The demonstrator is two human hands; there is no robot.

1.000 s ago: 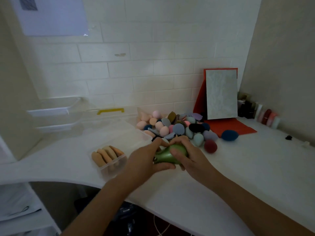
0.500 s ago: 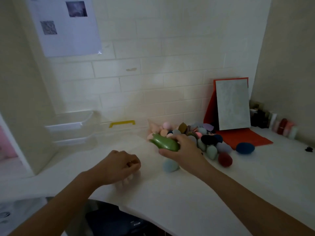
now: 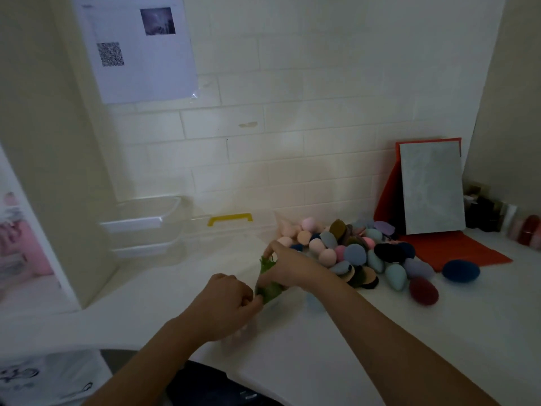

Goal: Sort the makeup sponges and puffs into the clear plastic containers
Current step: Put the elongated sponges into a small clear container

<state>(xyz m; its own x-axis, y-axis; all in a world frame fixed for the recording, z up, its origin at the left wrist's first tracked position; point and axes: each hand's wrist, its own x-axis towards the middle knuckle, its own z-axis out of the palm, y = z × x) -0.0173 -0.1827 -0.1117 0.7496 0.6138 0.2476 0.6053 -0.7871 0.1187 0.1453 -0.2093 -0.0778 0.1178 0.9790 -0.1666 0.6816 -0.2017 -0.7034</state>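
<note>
Noted green sponge [image 3: 268, 290] near the front edge of the counter [image 3: 287, 353], just left of the sponge pile [image 3: 351, 253]. Gripped from both ends: left hand [image 3: 225, 306] curled round the lower end, right hand [image 3: 292, 271] pinching the upper part. Judged this a two-handed hold for squeezing or turning the piece before setting it down, not for carrying it far.

Logged stacked clear containers [image 3: 143, 222] well apart at the left wall, beside a box with a yellow handle [image 3: 229, 219]. Judged them parked there as spares.

Could not resolve the green outline: smeared, ragged at the top. Made out, perhaps, a small clear container beneath the left hand, too faint to confirm. Saw a pale blue sponge [image 3: 314, 301] mostly hidden behind the right forearm. Left the wall sheet [image 3: 140, 51] unread.
</note>
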